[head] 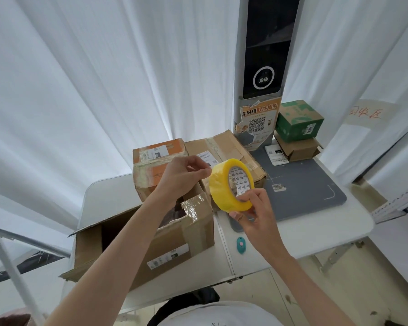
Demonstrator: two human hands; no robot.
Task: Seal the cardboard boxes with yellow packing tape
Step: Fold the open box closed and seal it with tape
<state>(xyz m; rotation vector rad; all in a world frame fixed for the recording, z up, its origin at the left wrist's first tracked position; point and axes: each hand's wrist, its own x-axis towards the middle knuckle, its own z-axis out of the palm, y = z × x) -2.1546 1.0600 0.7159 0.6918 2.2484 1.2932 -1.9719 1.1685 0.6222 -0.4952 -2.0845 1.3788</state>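
My right hand [254, 208] grips the yellow tape roll [231, 184] by its lower rim, holding it in the air above the table [292, 243]. My left hand [184, 175] pinches at the roll's edge, over the open cardboard box [165, 241].

open box [174, 234] interior: partly hidden behind left forearm | shipping labels [167, 256]: print too small to read | tape end: indiscernible
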